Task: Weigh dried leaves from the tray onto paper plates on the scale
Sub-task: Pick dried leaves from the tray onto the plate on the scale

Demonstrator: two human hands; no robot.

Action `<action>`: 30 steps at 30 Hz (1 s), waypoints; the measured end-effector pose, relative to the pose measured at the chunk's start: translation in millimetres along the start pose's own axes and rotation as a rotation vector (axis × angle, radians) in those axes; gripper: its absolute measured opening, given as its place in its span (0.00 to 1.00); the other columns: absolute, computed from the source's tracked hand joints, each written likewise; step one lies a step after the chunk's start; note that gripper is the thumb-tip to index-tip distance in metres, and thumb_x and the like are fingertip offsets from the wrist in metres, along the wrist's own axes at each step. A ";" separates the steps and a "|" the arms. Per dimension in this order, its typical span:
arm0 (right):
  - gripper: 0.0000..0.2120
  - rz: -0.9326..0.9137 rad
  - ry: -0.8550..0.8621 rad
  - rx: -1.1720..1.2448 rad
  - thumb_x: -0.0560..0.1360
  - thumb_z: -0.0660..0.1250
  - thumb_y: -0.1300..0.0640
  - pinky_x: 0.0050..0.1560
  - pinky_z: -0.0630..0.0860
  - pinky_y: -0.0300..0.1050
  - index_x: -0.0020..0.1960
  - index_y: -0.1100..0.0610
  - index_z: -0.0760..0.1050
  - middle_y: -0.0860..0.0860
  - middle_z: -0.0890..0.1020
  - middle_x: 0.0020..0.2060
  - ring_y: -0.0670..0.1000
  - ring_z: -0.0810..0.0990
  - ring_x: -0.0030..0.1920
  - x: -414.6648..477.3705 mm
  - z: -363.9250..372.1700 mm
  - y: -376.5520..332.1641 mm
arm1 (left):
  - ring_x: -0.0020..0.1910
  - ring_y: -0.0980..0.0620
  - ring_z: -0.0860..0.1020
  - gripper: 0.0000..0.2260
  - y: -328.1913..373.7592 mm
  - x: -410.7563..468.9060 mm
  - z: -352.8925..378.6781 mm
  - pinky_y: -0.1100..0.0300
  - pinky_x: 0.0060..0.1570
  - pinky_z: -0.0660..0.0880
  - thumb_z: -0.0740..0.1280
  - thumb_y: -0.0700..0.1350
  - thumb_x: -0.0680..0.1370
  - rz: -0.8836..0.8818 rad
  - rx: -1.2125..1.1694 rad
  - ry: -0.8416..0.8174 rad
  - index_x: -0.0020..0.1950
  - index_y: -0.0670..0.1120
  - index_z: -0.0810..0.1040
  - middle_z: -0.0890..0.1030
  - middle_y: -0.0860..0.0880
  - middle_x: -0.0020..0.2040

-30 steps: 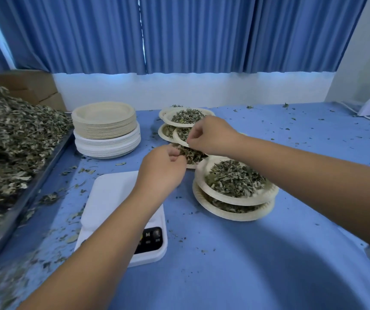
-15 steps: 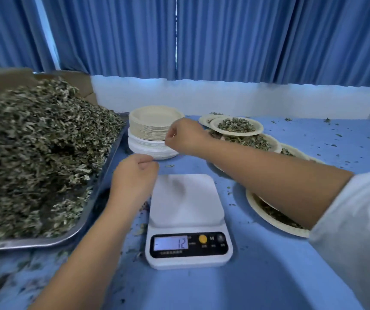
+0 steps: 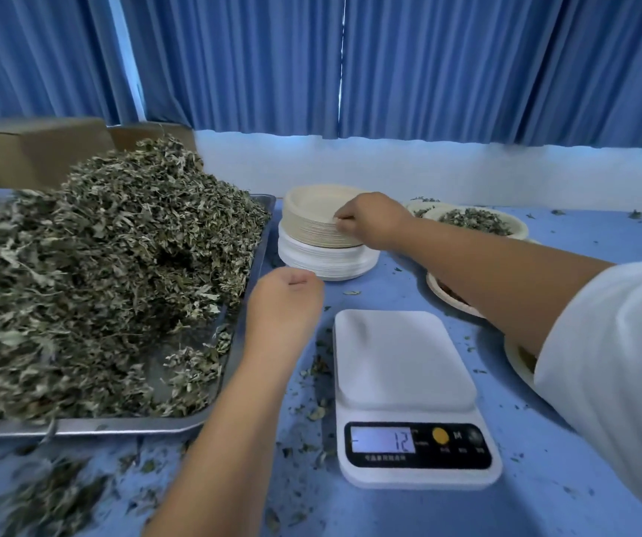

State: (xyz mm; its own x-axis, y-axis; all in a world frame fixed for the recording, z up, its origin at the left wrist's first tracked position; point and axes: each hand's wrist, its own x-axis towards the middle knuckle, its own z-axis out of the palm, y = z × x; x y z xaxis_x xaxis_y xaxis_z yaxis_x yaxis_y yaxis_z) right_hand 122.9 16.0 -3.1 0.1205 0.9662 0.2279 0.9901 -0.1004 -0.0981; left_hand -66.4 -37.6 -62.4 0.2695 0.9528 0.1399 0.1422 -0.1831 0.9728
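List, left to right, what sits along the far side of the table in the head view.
Metal tray heaped with dried leaves → stack of empty plates → right hand pinching the stack's rim → leaf-filled plates.

- The right hand [image 3: 373,220] is no longer held over the filled plates [image 3: 476,223] at the right side of the table [image 3: 447,509]. It is now brought across to the stack of empty paper plates [image 3: 313,236] near the table's far edge.
- Half a second ago it was held just off the stack's right side; now the rim of the top plate [image 3: 311,201] is pinched between its thumb and fingers.
- The left hand [image 3: 284,300] is drawn back from the filled plates. It is now held between the tray [image 3: 117,425] and the scale [image 3: 400,358], just in front of the stack, with its fingers curled under.
- The view is swung leftward, so the tray is seen far more fully.
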 end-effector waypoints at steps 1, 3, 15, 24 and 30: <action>0.13 -0.005 -0.016 0.030 0.78 0.59 0.59 0.41 0.68 0.49 0.37 0.63 0.73 0.60 0.74 0.35 0.59 0.71 0.39 1.1 -2.9 0.8 | 0.39 0.53 0.73 0.04 -0.8 0.5 0.5 0.48 0.50 0.75 0.60 0.47 0.71 -0.005 0.000 -0.003 0.40 0.48 0.73 0.75 0.48 0.38; 0.13 -0.008 -0.049 0.065 0.78 0.61 0.58 0.48 0.73 0.53 0.47 0.67 0.79 0.63 0.80 0.43 0.63 0.75 0.46 5.3 -7.7 2.4 | 0.39 0.50 0.79 0.08 -2.0 0.8 0.6 0.52 0.49 0.78 0.63 0.46 0.74 -0.027 0.009 0.008 0.38 0.47 0.77 0.81 0.51 0.38; 0.10 -0.123 -0.056 -0.257 0.81 0.56 0.60 0.37 0.67 0.48 0.42 0.61 0.71 0.56 0.73 0.36 0.59 0.71 0.40 10.6 -17.9 0.6 | 0.44 0.54 0.81 0.08 -1.0 -0.2 1.8 0.56 0.47 0.79 0.63 0.43 0.76 -0.033 0.016 0.018 0.39 0.54 0.77 0.82 0.55 0.40; 0.15 -0.178 0.164 -0.566 0.71 0.60 0.72 0.36 0.64 0.49 0.56 0.63 0.71 0.58 0.72 0.50 0.58 0.71 0.48 6.8 -10.9 3.2 | 0.43 0.59 0.78 0.05 1.0 -1.7 2.0 0.62 0.38 0.74 0.64 0.44 0.76 -0.023 0.051 0.016 0.42 0.53 0.78 0.81 0.56 0.43; 0.13 -0.142 0.159 -0.511 0.70 0.60 0.74 0.37 0.65 0.48 0.51 0.62 0.73 0.56 0.71 0.45 0.56 0.70 0.44 4.0 -8.0 2.3 | 0.41 0.60 0.77 0.05 0.8 -2.3 2.7 0.64 0.35 0.71 0.64 0.44 0.76 -0.006 0.080 0.015 0.45 0.50 0.79 0.81 0.56 0.42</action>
State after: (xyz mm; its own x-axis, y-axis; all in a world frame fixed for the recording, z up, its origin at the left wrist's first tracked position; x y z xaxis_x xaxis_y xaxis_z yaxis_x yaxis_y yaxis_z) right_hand 126.3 17.7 5.3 -0.0464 0.9347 0.3523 0.9014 -0.1128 0.4181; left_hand -64.3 -40.6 -62.4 0.2545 0.9572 0.1379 0.2191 -0.1959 0.9558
